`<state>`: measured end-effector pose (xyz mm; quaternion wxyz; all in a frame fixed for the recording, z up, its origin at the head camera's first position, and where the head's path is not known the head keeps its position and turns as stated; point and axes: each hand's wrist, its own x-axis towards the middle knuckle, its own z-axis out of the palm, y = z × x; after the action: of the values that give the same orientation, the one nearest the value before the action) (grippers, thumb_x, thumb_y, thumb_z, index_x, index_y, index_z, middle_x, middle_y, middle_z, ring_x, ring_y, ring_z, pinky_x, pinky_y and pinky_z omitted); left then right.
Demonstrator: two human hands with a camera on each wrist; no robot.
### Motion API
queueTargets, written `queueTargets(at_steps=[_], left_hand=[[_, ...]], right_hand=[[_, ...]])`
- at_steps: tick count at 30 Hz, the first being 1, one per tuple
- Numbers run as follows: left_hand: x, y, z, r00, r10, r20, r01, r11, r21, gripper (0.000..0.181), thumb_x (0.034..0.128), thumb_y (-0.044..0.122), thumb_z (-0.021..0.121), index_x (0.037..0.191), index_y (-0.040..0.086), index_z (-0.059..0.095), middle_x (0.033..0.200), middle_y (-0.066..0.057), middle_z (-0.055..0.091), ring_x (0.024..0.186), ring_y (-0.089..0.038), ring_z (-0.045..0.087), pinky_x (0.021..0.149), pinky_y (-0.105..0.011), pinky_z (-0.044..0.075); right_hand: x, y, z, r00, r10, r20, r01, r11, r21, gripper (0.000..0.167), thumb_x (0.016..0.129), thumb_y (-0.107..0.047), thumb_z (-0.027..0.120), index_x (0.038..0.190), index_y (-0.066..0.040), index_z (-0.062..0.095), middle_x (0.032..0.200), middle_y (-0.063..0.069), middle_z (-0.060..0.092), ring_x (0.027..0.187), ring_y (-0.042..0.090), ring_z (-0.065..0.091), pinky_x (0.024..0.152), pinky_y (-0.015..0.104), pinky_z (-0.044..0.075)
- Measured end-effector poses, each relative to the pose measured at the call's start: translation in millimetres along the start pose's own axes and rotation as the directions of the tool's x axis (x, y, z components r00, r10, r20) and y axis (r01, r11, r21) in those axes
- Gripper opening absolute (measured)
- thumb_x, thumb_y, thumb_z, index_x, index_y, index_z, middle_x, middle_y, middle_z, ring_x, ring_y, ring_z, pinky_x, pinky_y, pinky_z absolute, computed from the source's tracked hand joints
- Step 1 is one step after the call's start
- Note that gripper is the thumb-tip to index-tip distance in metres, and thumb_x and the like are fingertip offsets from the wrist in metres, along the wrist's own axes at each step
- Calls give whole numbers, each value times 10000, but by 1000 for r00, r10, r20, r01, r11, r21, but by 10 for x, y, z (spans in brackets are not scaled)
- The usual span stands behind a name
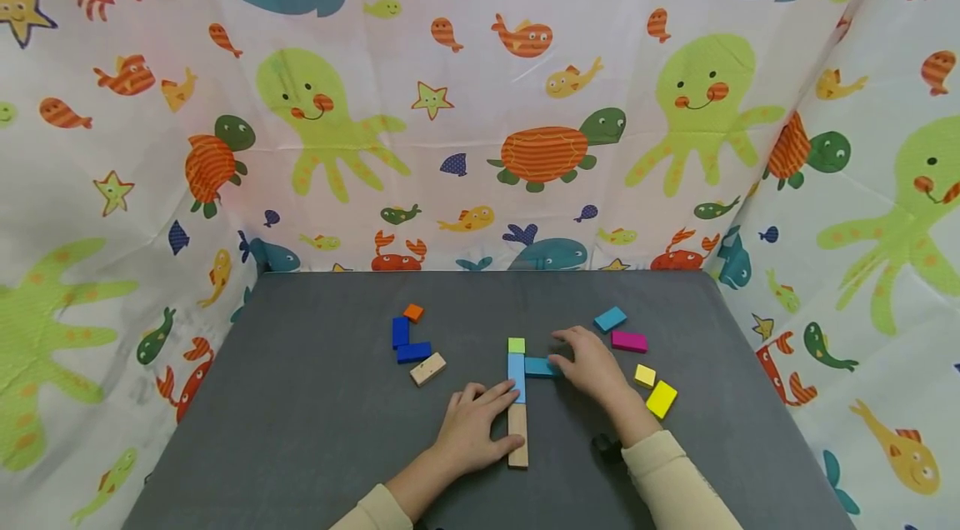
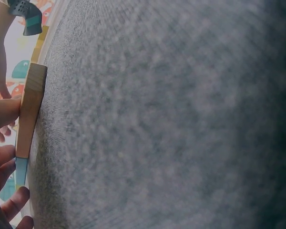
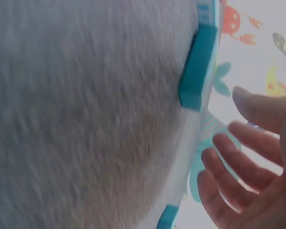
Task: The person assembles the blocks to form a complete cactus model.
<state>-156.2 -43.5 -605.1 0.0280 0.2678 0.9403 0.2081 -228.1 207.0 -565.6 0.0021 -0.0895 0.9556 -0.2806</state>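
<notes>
The teal block [image 1: 540, 367] looks like painted wood, so I would expect it to be light, stiff and hard to damage, perhaps a little slick on its smooth faces. It is best taken near its free end, thumb on one long side and fingertip on the other, with little force, since a knock could skew its neighbours.

It lies flat on the grey table [image 1: 337, 430], just right of the light blue block [image 1: 517, 367], its inner end meeting that block's side. It is a plain oblong with crisp edges, deeper in colour than the light blue block. Directly beyond the light blue block sits a small green block [image 1: 516, 345]; on its near side, end to end with it, is a long bare-wood block [image 1: 519, 423] with visible grain.

The left hand [image 1: 472, 427] has its fingers spread and fairly straight, fingertips at the light blue block's left edge and thumb against the bare-wood block. The right hand [image 1: 588, 363], right of the light blue block, holds thumb and fingers wide apart around nothing; its thumb is by the teal block's free end, though whether they touch is hard to tell
</notes>
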Motion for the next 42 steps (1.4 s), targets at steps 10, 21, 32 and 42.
queueTargets(at_steps=[10,21,32,42], left_hand=[[-11,-9,8,1000,0,0,0,1000,-9,704,906,689,568,1504,324,494,1589,139,407,1204,-202,459,922,-481,380],[-30,-22,28,1000,5,-12,-6,1000,-19,706,903,693,570,1497,316,507,1582,125,422,1189,-210,470,906,-482,383],[-15,-26,33,1000,10,-22,-10,1000,-26,711,897,705,563,1492,319,514,1576,138,427,1198,-205,474,897,-473,383],[3,-12,17,1000,-3,-8,2,999,-42,712,899,699,566,1496,315,509,1581,134,421,1203,-205,469,904,-474,374]], right_hand=[[44,273,-226,987,105,-119,-99,994,53,514,928,-292,740,1349,-24,616,1267,190,655,1143,366,622,960,559,504],[28,465,-303,923,298,-244,-305,952,8,632,917,-400,732,1360,22,575,1274,290,580,1126,446,567,945,612,477],[48,550,-259,800,558,-220,-577,817,-24,871,874,-555,710,1281,168,445,1246,402,457,1150,560,422,944,727,361],[80,580,-246,790,580,-199,-606,789,-102,869,886,-525,704,1182,257,469,1170,445,488,1091,583,463,900,707,383]])
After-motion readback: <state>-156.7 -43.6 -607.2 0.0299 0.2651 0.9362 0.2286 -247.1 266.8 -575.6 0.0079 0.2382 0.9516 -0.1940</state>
